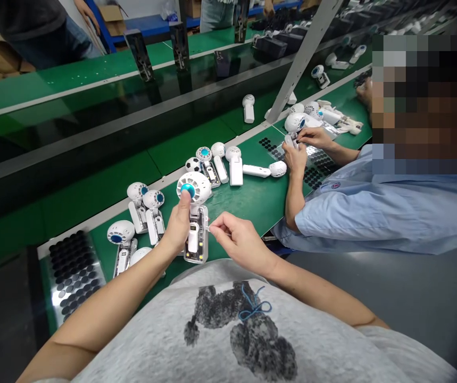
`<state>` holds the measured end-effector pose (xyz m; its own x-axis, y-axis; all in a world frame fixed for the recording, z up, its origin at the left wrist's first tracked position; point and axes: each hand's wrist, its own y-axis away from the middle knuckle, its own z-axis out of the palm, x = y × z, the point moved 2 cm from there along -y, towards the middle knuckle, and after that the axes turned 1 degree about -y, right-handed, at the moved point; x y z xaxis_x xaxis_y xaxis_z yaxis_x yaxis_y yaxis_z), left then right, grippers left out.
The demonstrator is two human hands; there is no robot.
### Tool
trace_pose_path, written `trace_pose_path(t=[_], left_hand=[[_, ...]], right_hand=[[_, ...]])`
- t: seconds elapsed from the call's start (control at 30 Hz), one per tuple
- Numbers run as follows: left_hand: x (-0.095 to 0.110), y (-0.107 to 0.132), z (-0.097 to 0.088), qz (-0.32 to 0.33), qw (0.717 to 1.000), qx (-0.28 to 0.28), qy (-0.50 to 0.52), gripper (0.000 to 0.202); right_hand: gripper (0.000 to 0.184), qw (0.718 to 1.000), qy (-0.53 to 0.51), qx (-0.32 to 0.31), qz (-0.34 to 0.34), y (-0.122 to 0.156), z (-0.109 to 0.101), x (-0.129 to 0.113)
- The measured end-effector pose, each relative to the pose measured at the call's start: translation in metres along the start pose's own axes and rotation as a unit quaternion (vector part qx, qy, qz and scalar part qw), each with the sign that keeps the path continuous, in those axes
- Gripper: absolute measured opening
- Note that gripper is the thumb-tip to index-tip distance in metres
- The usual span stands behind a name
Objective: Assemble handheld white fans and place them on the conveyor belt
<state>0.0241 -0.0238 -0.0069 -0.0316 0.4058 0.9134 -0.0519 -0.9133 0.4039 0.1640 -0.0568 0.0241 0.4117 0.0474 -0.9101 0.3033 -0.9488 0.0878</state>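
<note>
A white handheld fan (pixel 196 234) with a blue hub and a clear-fronted handle stands upright before me, its circuit board showing. My left hand (pixel 179 223) is closed around it from the left, the thumb lying by the blue hub. On the handle's right side, my right hand (pixel 238 236) pinches thumb and forefinger together. A thin whitish tip shows between those fingers and the handle, too small to name. More white fans (pixel 154 213) lie left of my left hand, and another group (pixel 234 165) lies beyond the held one.
A sheet of round black stickers (pixel 74 271) lies at the bench's left end. On my right a co-worker in a blue sleeve (pixel 332 213) handles a white fan part (pixel 292 139) beside more black stickers (pixel 318 167). A slanted metal post (pixel 304 58) rises by the green conveyor (pixel 196 138).
</note>
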Motion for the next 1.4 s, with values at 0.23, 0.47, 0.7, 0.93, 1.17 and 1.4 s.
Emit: trace_pose_path(t=[0.23,0.47,0.7,0.93,1.17,1.4], left_hand=[[-0.012,0.001,-0.002,-0.031,0.999,-0.007,0.015,0.057],[-0.027,-0.005,-0.005,-0.086,0.995,-0.016,0.055,0.052],[-0.028,-0.024,-0.038,-0.03,0.997,0.056,-0.035,0.045],[-0.05,-0.083,-0.061,-0.015,0.984,0.151,-0.093,0.039],[-0.048,-0.102,-0.055,0.019,0.969,0.128,-0.212,0.035],[-0.047,-0.04,-0.123,0.001,0.799,0.2,-0.566,0.047]], right_hand=[[0.014,0.999,-0.024,-0.015,0.036,-0.001,0.012,0.013],[0.016,0.996,-0.045,-0.049,0.064,-0.006,0.027,0.029],[0.023,0.972,-0.156,-0.063,0.166,-0.02,0.022,0.058],[0.03,0.988,-0.065,0.001,0.141,-0.034,-0.012,0.081],[0.033,0.985,-0.084,-0.03,0.15,-0.031,0.003,0.084],[0.029,0.979,-0.133,-0.021,0.151,-0.028,0.024,0.095]])
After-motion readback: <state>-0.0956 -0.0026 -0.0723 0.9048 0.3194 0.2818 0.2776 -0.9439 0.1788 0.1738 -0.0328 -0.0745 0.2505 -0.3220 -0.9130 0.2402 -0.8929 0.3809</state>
